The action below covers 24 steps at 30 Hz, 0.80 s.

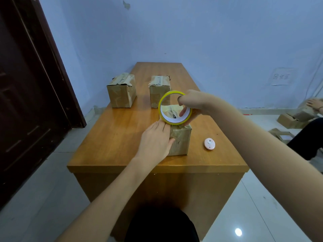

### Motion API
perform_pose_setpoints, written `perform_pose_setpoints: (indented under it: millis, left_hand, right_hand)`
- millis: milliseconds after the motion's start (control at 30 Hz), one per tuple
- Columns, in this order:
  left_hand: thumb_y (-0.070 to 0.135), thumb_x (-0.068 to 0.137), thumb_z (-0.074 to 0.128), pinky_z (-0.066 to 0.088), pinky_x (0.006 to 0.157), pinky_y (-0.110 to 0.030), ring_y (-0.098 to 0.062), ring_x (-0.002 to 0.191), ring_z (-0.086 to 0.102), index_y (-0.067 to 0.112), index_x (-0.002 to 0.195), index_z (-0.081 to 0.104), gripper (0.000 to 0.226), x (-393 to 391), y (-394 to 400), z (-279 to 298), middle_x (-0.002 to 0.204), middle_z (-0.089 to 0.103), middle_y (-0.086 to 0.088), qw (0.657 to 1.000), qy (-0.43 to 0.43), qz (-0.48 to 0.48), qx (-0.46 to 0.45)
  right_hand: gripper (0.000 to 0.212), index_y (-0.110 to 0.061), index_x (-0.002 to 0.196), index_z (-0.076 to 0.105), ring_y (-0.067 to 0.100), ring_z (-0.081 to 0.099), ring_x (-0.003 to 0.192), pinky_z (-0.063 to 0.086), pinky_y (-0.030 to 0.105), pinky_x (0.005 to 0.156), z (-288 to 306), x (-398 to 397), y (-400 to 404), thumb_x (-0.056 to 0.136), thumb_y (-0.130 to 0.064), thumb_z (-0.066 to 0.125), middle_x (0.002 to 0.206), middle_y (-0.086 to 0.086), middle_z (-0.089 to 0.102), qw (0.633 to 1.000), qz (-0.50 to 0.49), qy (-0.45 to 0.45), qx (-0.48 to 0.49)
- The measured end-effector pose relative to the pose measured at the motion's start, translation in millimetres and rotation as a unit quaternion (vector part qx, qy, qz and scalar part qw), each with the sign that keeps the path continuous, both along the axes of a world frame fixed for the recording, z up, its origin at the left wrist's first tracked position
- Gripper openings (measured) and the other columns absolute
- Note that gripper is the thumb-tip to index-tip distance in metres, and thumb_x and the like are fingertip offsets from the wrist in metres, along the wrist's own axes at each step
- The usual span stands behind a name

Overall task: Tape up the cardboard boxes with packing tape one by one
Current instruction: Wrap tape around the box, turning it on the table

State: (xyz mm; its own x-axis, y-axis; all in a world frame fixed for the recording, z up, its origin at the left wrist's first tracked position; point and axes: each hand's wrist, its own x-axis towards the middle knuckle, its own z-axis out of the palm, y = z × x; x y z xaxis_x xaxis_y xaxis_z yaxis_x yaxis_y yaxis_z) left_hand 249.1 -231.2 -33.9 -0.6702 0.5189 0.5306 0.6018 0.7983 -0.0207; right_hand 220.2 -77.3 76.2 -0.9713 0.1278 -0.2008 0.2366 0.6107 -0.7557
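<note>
On the wooden desk (111,137) stand three cardboard boxes. The two at the far end, the left far box (121,90) and the right far box (159,88), show creased tape across their tops; whether that is fresh sealing or old tape, I cannot tell for certain, though both look closed. The near box (180,140) sits close to the front edge, between the person's hands, and seems to be the one being sealed now. By my reading the task is around its middle or later: one box in hand, with perhaps the other two done.

The left hand (155,139) lies flat against the near box's left side and top edge, fingers straight and close together, thumb on the front face, steadying it rather than gripping. The right hand (191,105) holds the yellow-rimmed tape roll (174,107) just above the box top, its fingers hooked through the core and curled round the ring. The grip on the roll is closed; the left one is spread. No clear strip of tape shows between roll and box.

A small pink oval device (209,144) rests on the desk just right of the near box.
</note>
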Motion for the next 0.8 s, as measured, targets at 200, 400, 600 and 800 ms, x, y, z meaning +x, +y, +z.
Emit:
perform_pose_setpoints:
  millis: [200,400,600,800]
  left_hand:
    - [0.034,0.089,0.059,0.031,0.107,-0.029,-0.025,0.13,0.043,0.003,0.135,0.044,0.058,3,3,3,0.141,0.046,-0.013,1.0,-0.02,0.008,-0.005]
    - [0.039,0.095,0.046,0.021,0.111,-0.026,-0.021,0.137,0.032,0.005,0.144,0.031,0.061,1,5,-1,0.149,0.034,-0.011,1.0,-0.009,0.007,-0.015]
    - [0.037,0.096,0.047,0.017,0.112,-0.026,-0.021,0.139,0.029,0.003,0.146,0.025,0.064,0,7,-3,0.151,0.03,-0.012,1.0,-0.007,0.001,-0.028]
    - [0.039,0.098,0.041,0.011,0.112,-0.023,-0.018,0.141,0.024,0.005,0.148,0.017,0.066,-3,8,-6,0.154,0.023,-0.009,1.0,-0.001,-0.004,-0.015]
  right_hand:
    - [0.005,-0.009,0.083,0.055,0.026,0.063,0.081,0.059,0.036,0.065,-35,17,30,0.082,-0.004,0.057,0.093,0.016,0.059,0.974,-0.035,0.065,-0.215]
    - [0.018,-0.015,0.076,0.047,0.017,0.05,0.071,0.04,0.025,0.056,-37,15,25,0.084,0.001,0.05,0.077,0.005,0.057,0.974,-0.053,0.219,-0.023]
    - [0.024,-0.015,0.075,0.046,0.009,0.046,0.064,0.032,0.02,0.054,-42,21,58,0.085,0.007,0.043,0.068,-0.003,0.052,0.961,-0.09,0.26,0.014]
    - [0.028,-0.022,0.077,0.049,-0.01,0.052,0.061,0.035,0.004,0.048,-78,37,73,0.087,0.003,0.047,0.066,-0.014,0.055,0.947,-0.124,0.296,-0.012]
